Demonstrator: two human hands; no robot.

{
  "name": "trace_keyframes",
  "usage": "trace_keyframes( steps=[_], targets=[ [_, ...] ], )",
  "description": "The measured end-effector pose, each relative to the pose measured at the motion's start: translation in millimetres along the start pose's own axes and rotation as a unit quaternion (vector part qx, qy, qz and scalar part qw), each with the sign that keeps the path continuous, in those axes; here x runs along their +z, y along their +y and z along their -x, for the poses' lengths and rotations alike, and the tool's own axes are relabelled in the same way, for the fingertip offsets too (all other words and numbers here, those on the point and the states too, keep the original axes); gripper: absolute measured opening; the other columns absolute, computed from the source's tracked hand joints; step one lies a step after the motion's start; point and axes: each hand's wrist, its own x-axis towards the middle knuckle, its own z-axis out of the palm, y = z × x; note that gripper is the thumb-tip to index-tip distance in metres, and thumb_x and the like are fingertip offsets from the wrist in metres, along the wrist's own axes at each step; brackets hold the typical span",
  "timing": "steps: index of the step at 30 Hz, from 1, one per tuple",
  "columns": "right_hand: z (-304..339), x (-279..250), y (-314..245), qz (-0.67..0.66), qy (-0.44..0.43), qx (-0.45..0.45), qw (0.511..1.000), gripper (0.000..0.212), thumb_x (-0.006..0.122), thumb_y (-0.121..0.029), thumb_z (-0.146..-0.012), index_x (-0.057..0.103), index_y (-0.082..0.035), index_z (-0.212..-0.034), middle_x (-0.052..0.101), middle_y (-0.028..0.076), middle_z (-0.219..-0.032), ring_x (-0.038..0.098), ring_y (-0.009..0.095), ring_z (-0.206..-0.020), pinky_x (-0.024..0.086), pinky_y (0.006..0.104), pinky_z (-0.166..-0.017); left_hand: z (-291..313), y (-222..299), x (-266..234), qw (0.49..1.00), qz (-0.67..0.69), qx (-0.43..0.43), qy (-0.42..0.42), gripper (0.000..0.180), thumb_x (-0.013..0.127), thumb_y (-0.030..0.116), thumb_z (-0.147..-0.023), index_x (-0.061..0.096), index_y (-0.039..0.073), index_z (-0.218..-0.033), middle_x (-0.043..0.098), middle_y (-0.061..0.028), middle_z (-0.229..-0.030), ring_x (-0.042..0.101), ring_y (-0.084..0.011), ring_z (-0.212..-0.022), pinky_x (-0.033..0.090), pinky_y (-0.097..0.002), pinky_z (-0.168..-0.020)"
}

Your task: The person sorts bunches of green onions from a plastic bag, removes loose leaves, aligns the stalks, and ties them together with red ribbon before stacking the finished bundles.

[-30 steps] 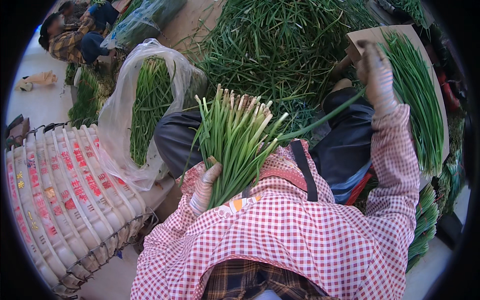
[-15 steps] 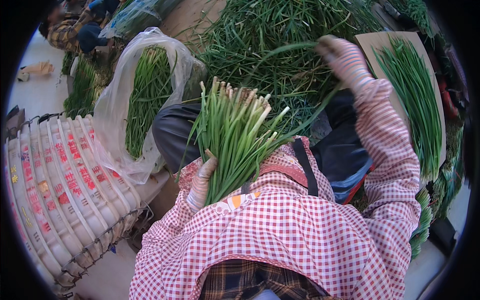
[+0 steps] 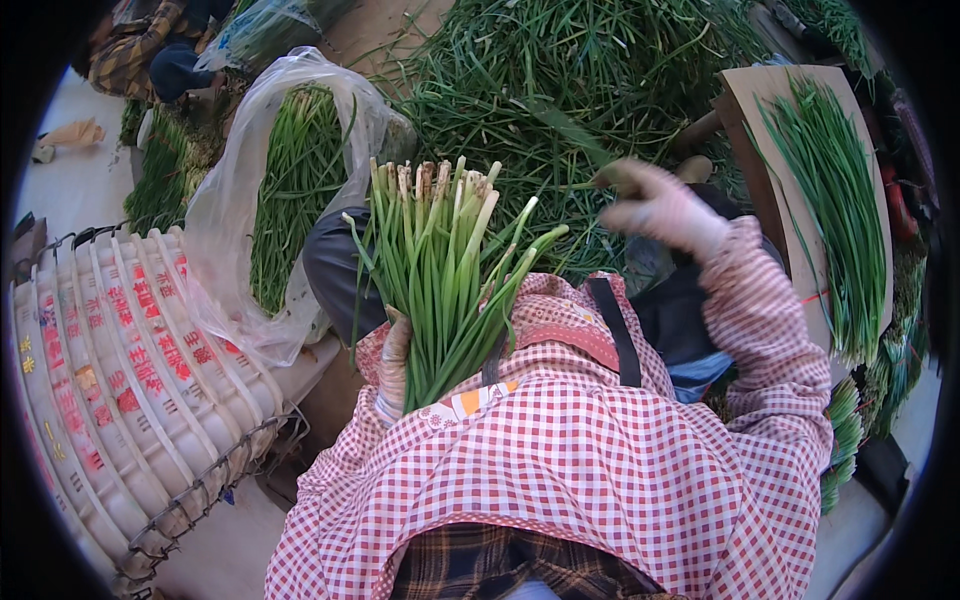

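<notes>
In my left hand, gloved and closed, is a bunch of garlic chives. Its pale, brown-tipped cut ends point away from me, and its leaves run down against my checked smock. My right hand, also gloved, is raised to the right of the bunch, above the near edge of a large loose pile of chives. Motion smears its fingers. A blurred green leaf lies close to its fingertips; whether they grip it, I cannot make out.
On the right, a neat bundle of chives lies on a cardboard sheet. A clear plastic bag with chives inside stands to the left. Nearer, a white ribbed container has red markings. Another person sits far left.
My right hand has come down and leftward from the pile toward the bunch. The bunch in my left hand has shifted slightly left and stands more upright.
</notes>
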Motion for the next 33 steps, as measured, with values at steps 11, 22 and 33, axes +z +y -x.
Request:
trace_keyframes(
  steps=[11, 22, 33],
  targets=[
    [-37, 92, -3, 0.323, -0.184, -0.033, 0.928, 0.03, 0.061, -0.027, -0.089, 0.064, -0.014, -0.115, 0.069, 0.017, -0.094, 0.067, 0.036, -0.09, 0.053, 0.0422, -0.079, -1, -1, -8, 0.999, 0.02, -0.01, -0.046, 0.054, 0.063, 0.031, -0.094, 0.048, 0.003, -0.138, 0.056, -0.0175, -0.135, 0.058, -0.0298, -0.121, 0.048, -0.046, -0.106],
    [-23, 24, -39, -0.079, -0.176, 0.003, 0.981, 0.052, 0.068, -0.027, -0.091, 0.054, -0.003, -0.134, 0.064, 0.005, -0.117, 0.058, 0.014, -0.106, 0.047, 0.0291, -0.095, -7, 0, 6, 0.998, -0.05, -0.04, -0.009, 0.055, 0.069, 0.02, -0.09, 0.047, 0.001, -0.137, 0.06, -0.0183, -0.129, 0.062, -0.0292, -0.114, 0.052, -0.0442, -0.101],
    [-62, 1, 58, -0.201, 0.167, -0.038, 0.965, 0.024, 0.061, -0.03, -0.096, 0.064, -0.006, -0.098, 0.059, 0.0, -0.079, 0.054, 0.011, -0.075, 0.046, 0.0274, -0.068, -10, -2, 17, 0.995, -0.087, 0.012, 0.037, 0.044, 0.066, 0.015, -0.091, 0.052, 0.001, -0.131, 0.063, -0.0158, -0.122, 0.066, -0.0269, -0.106, 0.056, -0.041, -0.094]
  ],
)
